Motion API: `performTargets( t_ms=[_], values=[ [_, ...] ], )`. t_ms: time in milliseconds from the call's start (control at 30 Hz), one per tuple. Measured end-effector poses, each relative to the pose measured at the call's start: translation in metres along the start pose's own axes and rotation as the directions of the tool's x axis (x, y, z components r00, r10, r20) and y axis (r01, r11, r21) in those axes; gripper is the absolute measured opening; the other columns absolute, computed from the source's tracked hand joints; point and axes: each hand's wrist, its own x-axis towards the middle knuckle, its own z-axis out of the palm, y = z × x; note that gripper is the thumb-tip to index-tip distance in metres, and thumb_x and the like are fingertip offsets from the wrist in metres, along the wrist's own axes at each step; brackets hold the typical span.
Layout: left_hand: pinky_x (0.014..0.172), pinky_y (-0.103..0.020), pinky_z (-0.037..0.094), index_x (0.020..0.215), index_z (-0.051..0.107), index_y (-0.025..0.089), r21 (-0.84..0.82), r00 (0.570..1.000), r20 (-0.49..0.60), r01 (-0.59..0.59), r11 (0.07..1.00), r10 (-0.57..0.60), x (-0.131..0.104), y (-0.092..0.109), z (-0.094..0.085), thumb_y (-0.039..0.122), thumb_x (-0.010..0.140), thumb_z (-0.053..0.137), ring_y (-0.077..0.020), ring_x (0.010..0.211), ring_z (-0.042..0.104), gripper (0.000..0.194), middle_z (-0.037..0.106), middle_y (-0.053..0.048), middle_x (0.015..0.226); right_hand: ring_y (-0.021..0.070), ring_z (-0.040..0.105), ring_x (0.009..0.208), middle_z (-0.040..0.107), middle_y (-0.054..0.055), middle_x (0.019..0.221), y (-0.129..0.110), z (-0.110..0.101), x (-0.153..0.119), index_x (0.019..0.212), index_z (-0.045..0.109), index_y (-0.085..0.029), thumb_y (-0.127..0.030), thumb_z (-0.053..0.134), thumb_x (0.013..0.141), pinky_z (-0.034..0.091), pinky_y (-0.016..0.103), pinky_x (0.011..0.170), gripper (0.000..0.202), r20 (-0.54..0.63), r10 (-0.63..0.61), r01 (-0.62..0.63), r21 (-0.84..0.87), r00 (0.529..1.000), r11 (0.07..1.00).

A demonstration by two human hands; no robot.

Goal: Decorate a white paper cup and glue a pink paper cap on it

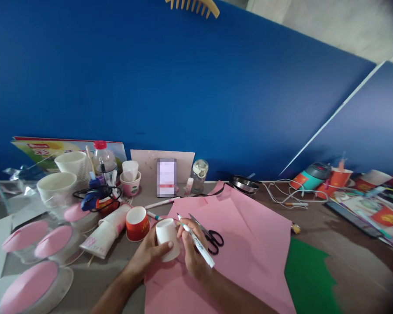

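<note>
My left hand [148, 251] is wrapped round a white paper cup [166, 233], tilted slightly over pink paper [249, 257]. In my right hand [194, 246] is a white marker [201, 252], gripped like a pen, its dark tip pointing up and left, apart from the cup. Black-handled scissors [214, 240] lie on the pink paper just beyond my right hand, their blades partly hidden by it. A red paper cup [137, 223] stands to the left of my left hand. Another marker [154, 216] lies behind the white cup, partly covered.
Cut cup pieces with pink ovals [32, 285] lie at left, near stacked white cups [57, 187] and a blue glue gun [91, 200]. A phone [166, 178] leans at the back beside a glass jar [200, 172]. Green paper [309, 277] and white cables [278, 192] are at right.
</note>
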Motion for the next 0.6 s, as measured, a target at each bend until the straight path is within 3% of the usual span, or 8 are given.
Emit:
performTargets(
  t_ms=[133,333,600],
  values=[
    [0.075,-0.033,0.049,0.122,0.061,0.014,-0.001,1.000,0.016,0.010,1.000,-0.010,0.0006,-0.0015,-0.0010,0.051,0.062,0.084,-0.0275,0.091,0.061,0.073,0.068,-0.010,0.102,0.0171,0.055,0.068,0.057,0.001,0.077,-0.0022,-0.0001,-0.0008,0.108,0.058,-0.023,-0.042,0.046,0.099,0.048,0.029,0.064,0.025,0.028,0.086,-0.089,0.099,0.996,0.991],
    [0.076,-0.033,0.049,0.121,0.062,0.014,0.031,1.000,0.013,0.007,0.999,-0.007,-0.0007,0.0015,-0.0007,0.053,0.064,0.082,-0.0261,0.087,0.060,0.072,0.068,-0.009,0.098,0.0160,0.054,0.066,0.057,0.001,0.076,0.0009,-0.0005,0.0010,0.099,0.061,-0.022,-0.041,0.056,0.092,0.048,0.028,0.062,0.021,0.007,0.096,-0.096,0.126,0.995,0.987],
    [0.073,-0.032,0.049,0.123,0.060,0.014,0.030,1.000,0.014,0.010,1.000,-0.011,-0.0001,-0.0016,-0.0015,0.052,0.064,0.082,-0.0257,0.086,0.060,0.073,0.068,-0.009,0.097,0.0162,0.056,0.066,0.060,0.002,0.077,-0.0012,0.0002,0.0012,0.098,0.063,-0.021,-0.039,0.056,0.092,0.048,0.028,0.062,0.021,-0.018,0.112,-0.109,0.130,0.994,0.986]
  ],
)
